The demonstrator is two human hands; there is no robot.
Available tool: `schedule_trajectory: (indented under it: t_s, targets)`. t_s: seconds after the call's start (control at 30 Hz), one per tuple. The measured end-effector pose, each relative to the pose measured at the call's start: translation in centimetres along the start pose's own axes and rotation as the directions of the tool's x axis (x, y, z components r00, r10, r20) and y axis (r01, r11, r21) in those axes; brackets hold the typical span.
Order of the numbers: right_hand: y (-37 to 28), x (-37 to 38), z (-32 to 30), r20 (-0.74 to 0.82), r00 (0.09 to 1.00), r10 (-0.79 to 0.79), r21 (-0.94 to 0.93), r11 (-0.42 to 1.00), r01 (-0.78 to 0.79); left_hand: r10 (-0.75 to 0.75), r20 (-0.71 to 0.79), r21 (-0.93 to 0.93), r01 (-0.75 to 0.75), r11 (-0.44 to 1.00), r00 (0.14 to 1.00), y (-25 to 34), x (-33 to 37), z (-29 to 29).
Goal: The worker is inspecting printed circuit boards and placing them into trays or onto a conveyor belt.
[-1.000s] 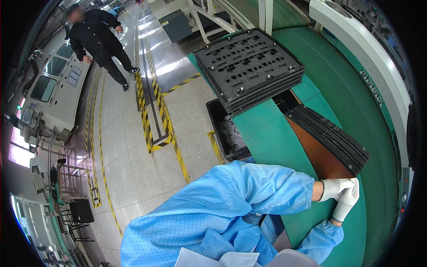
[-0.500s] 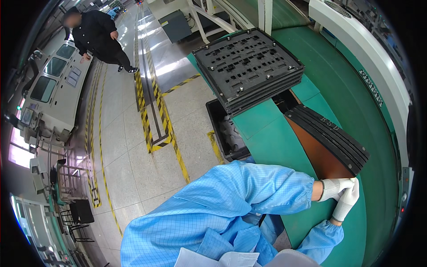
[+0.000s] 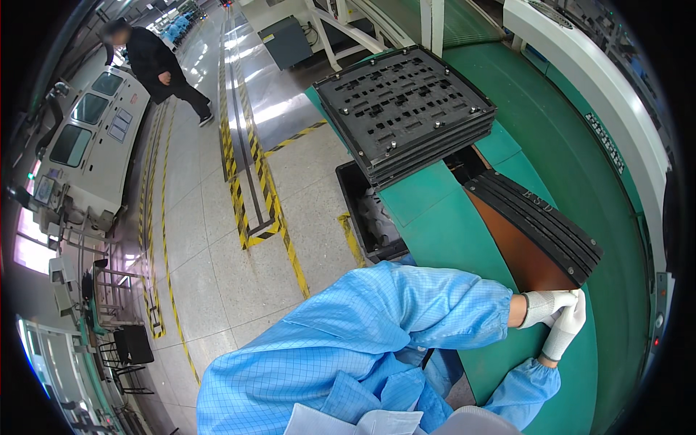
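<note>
Both my hands wear white knit gloves and meet at the near end of a set of black-edged plates (image 3: pixel 536 221) standing on edge. A reddish-brown face (image 3: pixel 518 243) of this set is turned toward me. My left hand (image 3: pixel 549 306) reaches in from the left, right beside the near lower corner of the brown face. From below comes my right hand (image 3: pixel 567 328), bent upward, its upper part touching or overlapping the left. The fingers of both are mostly hidden behind each other and the plates, so what they hold cannot be made out.
A stack of black slotted trays (image 3: pixel 409 109) with metal studs sits on the green table (image 3: pixel 428 210) farther off. Below its left edge stands a black bin (image 3: pixel 354 217) holding pale pieces. A white machine (image 3: pixel 602 72) curves along the right. Across the aisle is a person in black (image 3: pixel 156 61).
My hands and the plates stay in place. In the background, the person in black has shifted stance, turning and stepping slightly.
</note>
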State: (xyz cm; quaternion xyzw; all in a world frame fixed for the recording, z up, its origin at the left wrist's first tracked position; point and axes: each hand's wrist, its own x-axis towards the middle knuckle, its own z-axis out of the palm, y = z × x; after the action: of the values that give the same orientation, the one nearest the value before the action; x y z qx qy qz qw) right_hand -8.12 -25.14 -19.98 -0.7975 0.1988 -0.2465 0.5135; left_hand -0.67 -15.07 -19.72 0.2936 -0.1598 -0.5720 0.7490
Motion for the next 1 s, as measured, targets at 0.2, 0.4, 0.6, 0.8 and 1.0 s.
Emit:
schedule_trajectory:
  t_s: [0.2, 0.4, 0.6, 0.8, 1.0]
  targets:
    - [-0.37, -0.15, 0.18, -0.018, 1.000, 0.006, 0.021, 1.000, -0.006, -0.005, 0.000, 0.001, 0.005, 1.000, 1.000, 0.01, -0.09, 0.03]
    - [-0.24, -0.13, 0.09, -0.014, 1.000, 0.015, 0.016, 1.000, -0.014, 0.001, 0.013, 0.013, -0.001, 1.000, 1.000, 0.13, -0.15, 0.02]
    - [-0.79, -0.24, 0.19, -0.005, 1.000, 0.029, 0.009, 1.000, -0.029, -0.002, -0.006, 0.011, 0.002, 1.000, 1.000, 0.09, -0.22, 0.05]
    - [-0.58, -0.20, 0.33, -0.024, 0.999, 0.024, 0.020, 1.000, -0.024, 0.000, -0.012, 0.008, 0.000, 1.000, 1.000, 0.04, -0.08, 0.12]
    - [-0.26, -0.10, 0.14, -0.027, 0.999, 0.019, 0.006, 1.000, -0.019, 0.007, -0.022, 0.006, -0.007, 1.000, 1.000, -0.04, 0.01, 0.15]
